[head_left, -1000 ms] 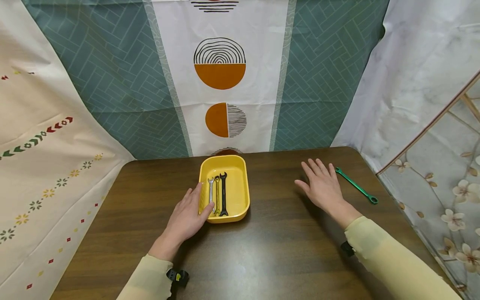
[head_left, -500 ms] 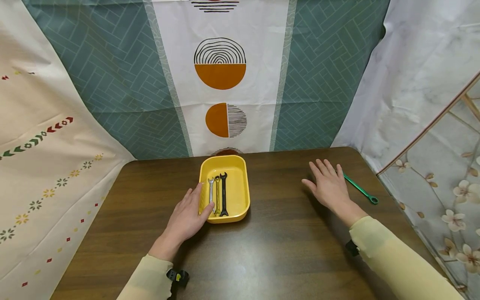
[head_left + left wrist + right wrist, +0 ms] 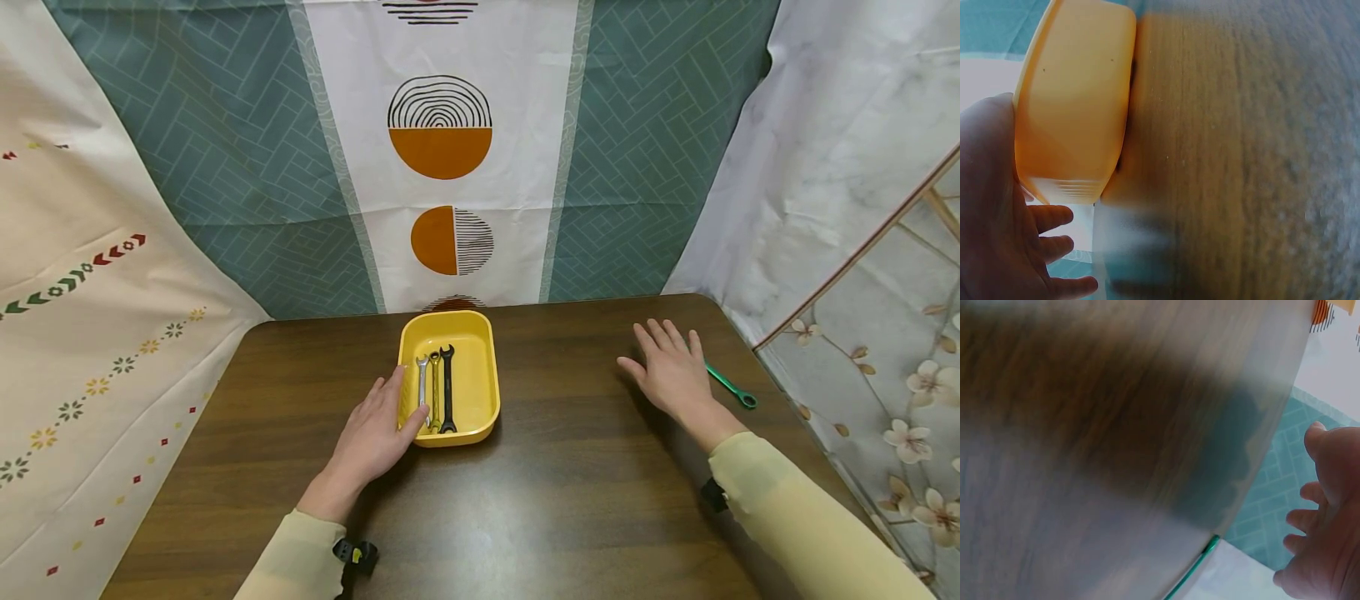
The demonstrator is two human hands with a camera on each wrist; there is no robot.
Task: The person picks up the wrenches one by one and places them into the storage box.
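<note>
My left hand [image 3: 371, 437] rests at the near left corner of a yellow tray [image 3: 477, 375], its fingers fairly straight along the side and the thumb over the rim. Inside the tray lie a silver wrench [image 3: 422, 383], a yellow-gold wrench [image 3: 435, 392] and a black wrench [image 3: 447, 387], side by side. In the left wrist view, the tray's outer wall [image 3: 1079, 106] is beside the spread fingers. Over the right side of the table, my right hand [image 3: 671, 375] is held palm down with fingers extended. It partly hides a green wrench [image 3: 731, 387], whose ring end shows.
The dark wooden table [image 3: 540, 500] extends beneath both arms. Patterned cloths hang behind and at the sides, including a teal and white backdrop [image 3: 517, 167]. A floral cloth [image 3: 900, 417] borders the right edge.
My right hand has moved a little to the right, covering more of the green wrench. My left hand, the tray and its wrenches have stayed in place.
</note>
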